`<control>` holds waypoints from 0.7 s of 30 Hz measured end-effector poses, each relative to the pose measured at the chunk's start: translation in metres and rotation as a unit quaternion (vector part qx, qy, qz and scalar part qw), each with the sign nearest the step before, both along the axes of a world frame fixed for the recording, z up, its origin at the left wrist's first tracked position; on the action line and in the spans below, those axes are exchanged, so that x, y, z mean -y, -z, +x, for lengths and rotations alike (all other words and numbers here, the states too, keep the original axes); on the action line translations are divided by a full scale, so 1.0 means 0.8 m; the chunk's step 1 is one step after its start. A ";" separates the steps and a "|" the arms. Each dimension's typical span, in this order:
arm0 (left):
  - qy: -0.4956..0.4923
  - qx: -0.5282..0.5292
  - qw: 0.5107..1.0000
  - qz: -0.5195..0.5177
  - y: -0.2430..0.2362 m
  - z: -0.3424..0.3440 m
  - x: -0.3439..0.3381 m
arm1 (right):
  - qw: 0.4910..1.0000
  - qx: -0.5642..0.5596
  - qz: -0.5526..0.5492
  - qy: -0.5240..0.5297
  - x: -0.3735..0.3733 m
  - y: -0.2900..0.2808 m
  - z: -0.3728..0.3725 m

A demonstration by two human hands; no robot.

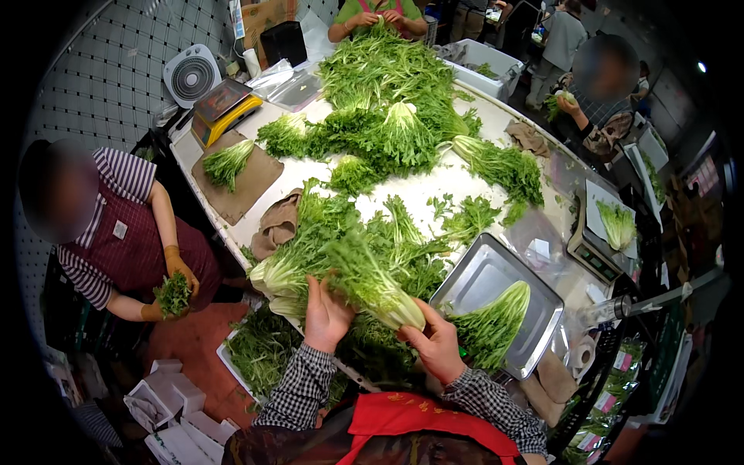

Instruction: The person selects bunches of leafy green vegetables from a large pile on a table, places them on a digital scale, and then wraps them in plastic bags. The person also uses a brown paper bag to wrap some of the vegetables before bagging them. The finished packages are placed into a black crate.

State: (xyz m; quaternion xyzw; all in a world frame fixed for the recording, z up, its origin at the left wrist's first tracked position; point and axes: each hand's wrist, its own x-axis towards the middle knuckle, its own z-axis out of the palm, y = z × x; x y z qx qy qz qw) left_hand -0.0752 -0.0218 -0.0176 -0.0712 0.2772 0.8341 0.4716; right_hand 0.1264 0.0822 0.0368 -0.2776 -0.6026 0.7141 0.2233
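Note:
A bunch of frilly leafy greens (372,285) with a pale stem end slants in front of me above the near edge of the table. My right hand (435,341) pinches its pale base, thumb on top. My left hand (327,316) is beside its leaves with the palm showing and the thumb apart; the fingertips are partly hidden behind the leaves. Just left of that hand, more greens with whitish bases (277,279) lie in a pile. Right of my right hand, another bunch (496,325) rests partly over a metal tray (542,341).
A white table (310,168) carries a large heap of greens (387,77). Scales stand at left (225,111) and right (597,252). A crate of leaves (232,356) sits below the left edge. Co-workers handle greens at left (147,225), far end (380,19) and right (601,101).

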 end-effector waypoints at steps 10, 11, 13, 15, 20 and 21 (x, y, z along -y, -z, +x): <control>0.164 -0.046 0.985 0.032 -0.005 0.084 -0.019 | 0.871 0.125 0.473 0.034 0.006 -0.003 -0.006; 0.156 -0.054 0.985 0.042 -0.008 0.083 -0.021 | 0.863 0.130 0.488 0.035 0.004 -0.005 -0.005; 0.141 -0.070 0.986 0.061 -0.011 0.084 -0.023 | 0.858 0.130 0.495 0.043 0.000 -0.006 -0.007; 0.135 -0.073 0.986 0.061 -0.007 0.086 -0.023 | 0.866 0.121 0.481 0.059 -0.003 -0.002 -0.009; 0.112 -0.082 0.990 0.029 -0.008 0.096 -0.028 | 0.882 0.105 0.454 0.071 -0.003 0.007 -0.015; 0.109 -0.088 0.990 0.020 -0.009 0.097 -0.027 | 0.890 0.100 0.438 0.074 -0.003 0.008 -0.016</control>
